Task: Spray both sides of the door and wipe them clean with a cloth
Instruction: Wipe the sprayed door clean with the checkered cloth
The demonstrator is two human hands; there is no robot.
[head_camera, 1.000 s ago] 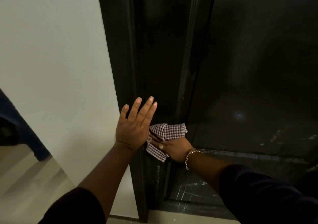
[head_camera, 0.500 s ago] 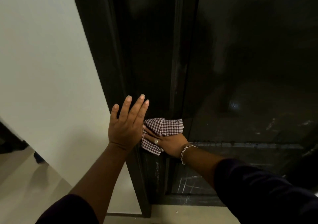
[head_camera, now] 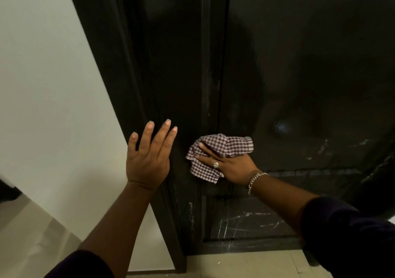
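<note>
Head view: wall (head_camera: pixel 53 98) beside door frame (head_camera: pixel 111 49)

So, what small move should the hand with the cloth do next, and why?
Probably slide the checked cloth downward. The right hand presses it flat on the dark door, and pale scratch-like marks show just below on the lower panel. The left hand is braced flat on the frame.

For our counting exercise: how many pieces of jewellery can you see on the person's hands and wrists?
2. A ring sits on a finger of the right hand, which presses the checked cloth to the door. A chain bracelet circles the right wrist. More may be hidden under sleeves.
</note>
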